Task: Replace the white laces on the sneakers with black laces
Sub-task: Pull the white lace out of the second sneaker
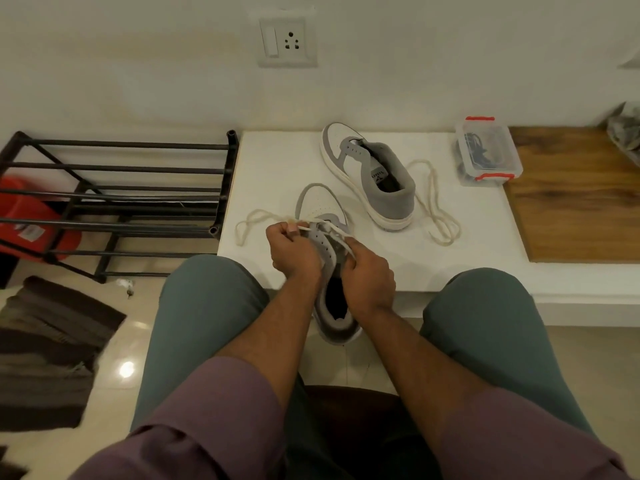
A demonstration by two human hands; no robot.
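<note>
A grey and white sneaker (320, 206) lies with its toe on the white ledge (277, 161) and its heel over the edge between my knees. My left hand (292, 249) pinches its white lace (252, 220), which loops out to the left. My right hand (367, 275) grips the sneaker's right side beside the eyelets. A second grey and white sneaker (370, 174) rests unlaced further back, with a loose white lace (438, 209) lying to its right. Dark laces sit inside a clear box with red clips (486, 152).
A black metal shoe rack (114, 199) stands to the left with a red tub (24, 220) behind it. A wooden board (575, 192) covers the ledge at right. A dark mat (48, 348) lies on the floor at left. A wall socket (287, 41) is above.
</note>
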